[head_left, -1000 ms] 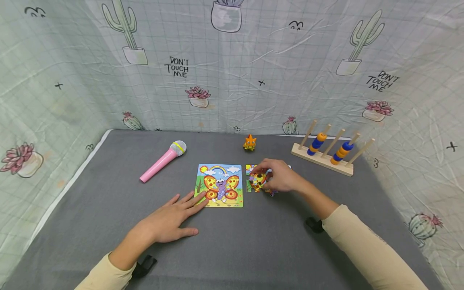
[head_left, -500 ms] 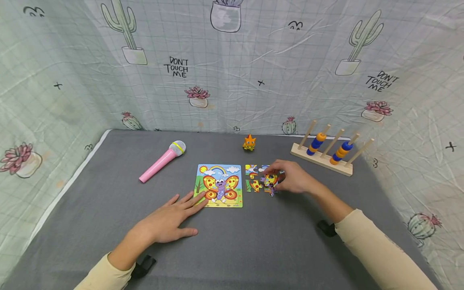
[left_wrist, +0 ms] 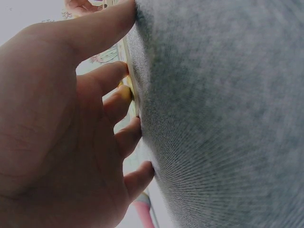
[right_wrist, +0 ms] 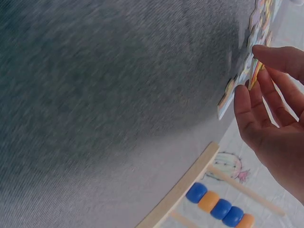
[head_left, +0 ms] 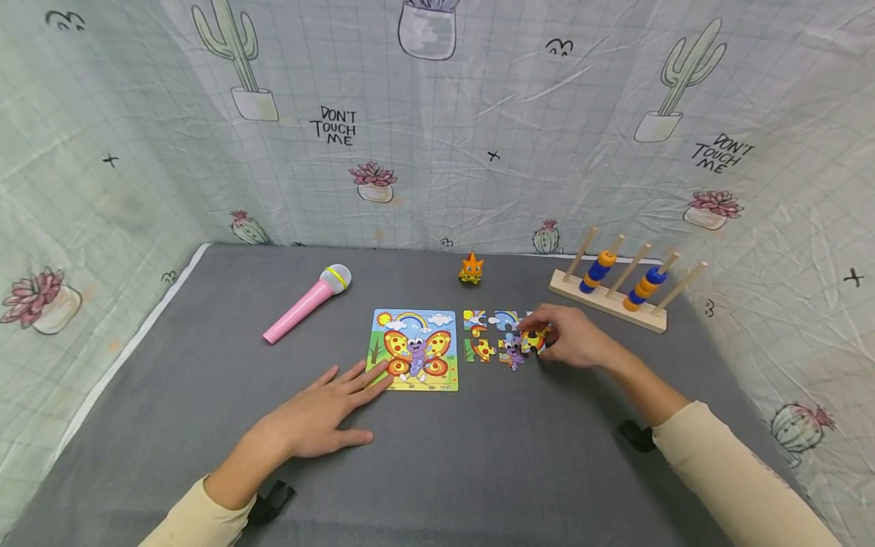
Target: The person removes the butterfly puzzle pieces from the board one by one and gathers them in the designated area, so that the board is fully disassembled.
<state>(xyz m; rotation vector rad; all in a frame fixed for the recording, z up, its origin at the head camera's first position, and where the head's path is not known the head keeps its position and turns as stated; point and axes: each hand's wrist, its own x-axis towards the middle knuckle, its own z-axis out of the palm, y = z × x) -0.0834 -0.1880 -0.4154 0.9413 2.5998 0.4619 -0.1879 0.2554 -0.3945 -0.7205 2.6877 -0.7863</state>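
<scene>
My right hand (head_left: pixel 570 334) pinches a wing piece (head_left: pixel 532 342) at three o'clock of the picture card (head_left: pixel 417 342), left hand (head_left: pixel 324 414) straight-fingered at its eight, other pieces (head_left: pixel 507 318) spread unjoined, this one seemingly unplaced.

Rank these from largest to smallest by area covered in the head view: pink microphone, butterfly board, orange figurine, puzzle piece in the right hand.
1. Butterfly board
2. Pink microphone
3. Orange figurine and puzzle piece in the right hand: unsure; the piece is partly hidden.
</scene>
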